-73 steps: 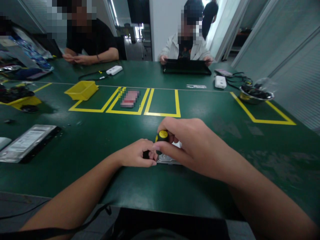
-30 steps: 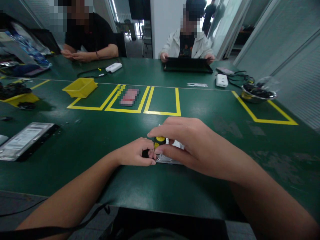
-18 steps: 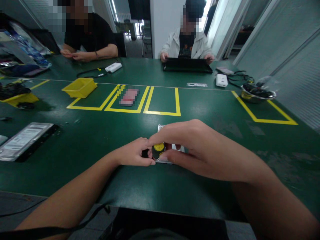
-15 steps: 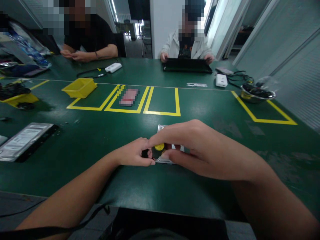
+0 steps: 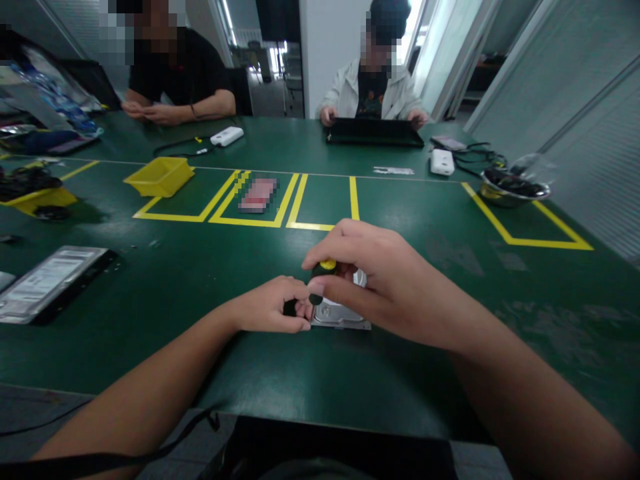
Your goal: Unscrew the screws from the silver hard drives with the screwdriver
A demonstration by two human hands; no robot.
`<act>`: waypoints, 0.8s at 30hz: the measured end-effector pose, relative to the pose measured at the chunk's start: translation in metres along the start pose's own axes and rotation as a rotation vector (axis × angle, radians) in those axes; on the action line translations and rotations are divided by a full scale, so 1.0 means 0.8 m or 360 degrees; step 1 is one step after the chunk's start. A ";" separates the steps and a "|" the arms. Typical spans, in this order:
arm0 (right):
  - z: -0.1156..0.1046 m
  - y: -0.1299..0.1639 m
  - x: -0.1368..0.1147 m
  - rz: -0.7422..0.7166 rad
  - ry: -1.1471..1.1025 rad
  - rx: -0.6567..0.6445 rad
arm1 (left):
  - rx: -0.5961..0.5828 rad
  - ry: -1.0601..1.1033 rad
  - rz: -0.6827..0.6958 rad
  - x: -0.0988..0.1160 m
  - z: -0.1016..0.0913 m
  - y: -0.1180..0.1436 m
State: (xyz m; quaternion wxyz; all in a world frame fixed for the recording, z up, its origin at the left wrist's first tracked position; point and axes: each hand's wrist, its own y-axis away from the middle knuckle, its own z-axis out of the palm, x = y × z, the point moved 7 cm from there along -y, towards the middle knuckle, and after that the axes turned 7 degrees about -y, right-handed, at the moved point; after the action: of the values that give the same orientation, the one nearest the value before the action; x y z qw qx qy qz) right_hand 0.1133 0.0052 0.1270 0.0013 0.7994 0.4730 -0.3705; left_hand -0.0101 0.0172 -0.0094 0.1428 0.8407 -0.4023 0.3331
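A silver hard drive [image 5: 345, 316] lies on the green table in front of me, partly covered by my right hand. My left hand [image 5: 273, 305] grips it at the left edge, fingers curled and thumb along the near corner. Above the drive, my right hand [image 5: 375, 267] is closed around a screwdriver [image 5: 327, 265] with a black handle and a yellow end. The handle stands roughly upright; its shaft and tip cannot be made out.
Another hard drive [image 5: 53, 283] lies at the left. A yellow bin [image 5: 160, 177], a blurred reddish object [image 5: 258, 195] and yellow tape frames sit farther back. On the right is a metal bowl [image 5: 515, 190] of dark parts. Two people sit across the table, one holding a black panel [image 5: 375, 131].
My right hand has risen and moved slightly away from me with the screwdriver, uncovering more of the hard drive. The left hand stays in place.
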 end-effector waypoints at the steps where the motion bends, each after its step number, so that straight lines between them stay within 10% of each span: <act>1: 0.000 0.000 0.001 -0.0009 0.0013 0.0018 | -0.0010 -0.0010 -0.0019 -0.001 0.001 0.000; 24: 0.003 0.001 -0.005 -0.0106 -0.0155 -0.0171 | 0.0054 0.0056 -0.0027 -0.011 0.003 0.000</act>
State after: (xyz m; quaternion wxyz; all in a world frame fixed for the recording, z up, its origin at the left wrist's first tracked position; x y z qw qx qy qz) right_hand 0.1117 0.0008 0.1272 0.0547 0.7630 0.5180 -0.3828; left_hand -0.0134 0.0211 -0.0171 0.1384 0.8405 -0.3867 0.3534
